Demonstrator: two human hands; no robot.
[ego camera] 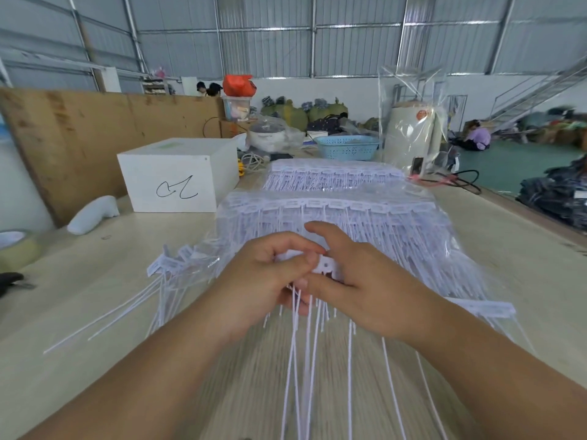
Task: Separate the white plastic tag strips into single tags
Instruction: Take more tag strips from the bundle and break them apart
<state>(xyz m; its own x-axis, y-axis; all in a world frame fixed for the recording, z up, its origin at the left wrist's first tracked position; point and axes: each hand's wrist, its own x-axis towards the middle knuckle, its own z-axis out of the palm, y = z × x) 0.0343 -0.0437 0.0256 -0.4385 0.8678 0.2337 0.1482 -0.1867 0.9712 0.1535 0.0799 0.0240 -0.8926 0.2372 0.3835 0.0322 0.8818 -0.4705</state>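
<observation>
Both hands meet over the table's middle on one white tag strip (327, 265). My left hand (263, 274) pinches its left end with thumb and fingers. My right hand (359, 281) grips the strip's right part, index finger raised. The strip's long thin tails (305, 360) hang down toward me. Behind the hands lies a big stack of tag strips (343, 217) in clear plastic, with a second stack (330, 177) farther back. A small heap of single tags (171, 265) lies to the left, tails pointing at me. Another strip (489, 308) sits at the right.
A white box (178, 176) with a black scribble stands at back left, a white foam piece (92, 214) beside it. A tape roll (16, 249) sits at the left edge. A blue basket (347, 147), a clear bag (413, 122) and cables (457, 181) stand behind.
</observation>
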